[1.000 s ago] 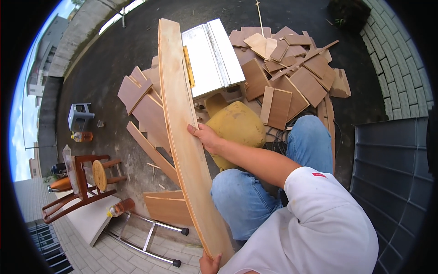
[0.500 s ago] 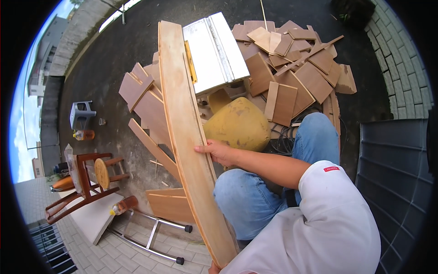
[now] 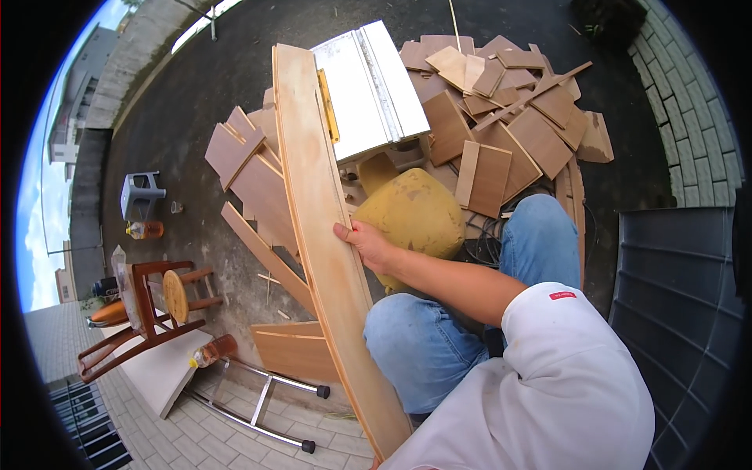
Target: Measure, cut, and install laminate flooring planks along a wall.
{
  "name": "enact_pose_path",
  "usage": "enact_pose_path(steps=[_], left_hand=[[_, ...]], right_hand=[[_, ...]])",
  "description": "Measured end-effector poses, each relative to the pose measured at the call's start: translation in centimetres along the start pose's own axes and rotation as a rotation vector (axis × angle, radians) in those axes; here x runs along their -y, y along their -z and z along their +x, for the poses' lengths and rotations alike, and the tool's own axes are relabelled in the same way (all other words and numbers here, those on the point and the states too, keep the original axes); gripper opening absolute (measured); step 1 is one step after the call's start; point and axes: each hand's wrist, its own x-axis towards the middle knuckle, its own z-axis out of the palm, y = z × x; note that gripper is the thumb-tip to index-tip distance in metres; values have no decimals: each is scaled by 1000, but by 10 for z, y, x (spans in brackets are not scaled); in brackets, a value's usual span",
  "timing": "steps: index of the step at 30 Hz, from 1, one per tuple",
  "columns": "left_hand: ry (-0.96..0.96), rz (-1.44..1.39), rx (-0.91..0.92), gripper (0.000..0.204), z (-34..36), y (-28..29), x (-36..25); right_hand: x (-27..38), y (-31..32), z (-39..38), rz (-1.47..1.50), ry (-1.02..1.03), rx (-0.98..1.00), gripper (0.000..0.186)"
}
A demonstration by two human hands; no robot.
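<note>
A long, pale wooden board [image 3: 317, 235] runs from the lower middle up past the white-topped box [image 3: 372, 86], which has a metal strip and a yellow bar. My right hand [image 3: 368, 244] is closed on the board's right edge near its middle, thumb on the top face, fingers hidden beneath. At the bottom rim only a sliver of my left hand [image 3: 376, 464] shows, at the board's near end; its fingers are mostly hidden. Beyond my right wrist lies a rounded, worn yellow object [image 3: 415, 211], close to my knees.
Many cut brown panels [image 3: 540, 141] lie heaped at the far right; more panels [image 3: 251, 172] lie left of the board. A wooden stool [image 3: 176, 296], bottles [image 3: 213, 350], a metal frame [image 3: 262, 399] and a grey plastic stool [image 3: 139, 194] stand or lie at left.
The board's far end has come slightly toward me. My right hand sits a little farther up along the board. Less of my left hand shows at the bottom rim.
</note>
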Motion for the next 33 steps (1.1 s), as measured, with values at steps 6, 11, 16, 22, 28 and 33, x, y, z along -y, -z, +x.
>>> enact_pose_path(steps=[6, 11, 16, 22, 28, 33], left_hand=[[20, 2, 2, 65, 4, -1, -2], [37, -2, -1, 64, 4, -5, 0], [42, -12, -2, 63, 6, -9, 0], [61, -23, -7, 61, 7, -12, 3], [74, -40, -11, 60, 11, -15, 4], [103, -63, -25, 58, 11, -18, 10]], right_hand=[[-15, 12, -25, -30, -152, 71, 45], [-22, 14, -41, -80, -216, 138, 50], [-16, 15, -58, -155, -302, 191, 54], [-14, 15, -73, -173, -379, 282, 50], [-36, 31, -72, -101, -448, 395, 46], [-24, 26, -78, -234, -596, 444, 46]])
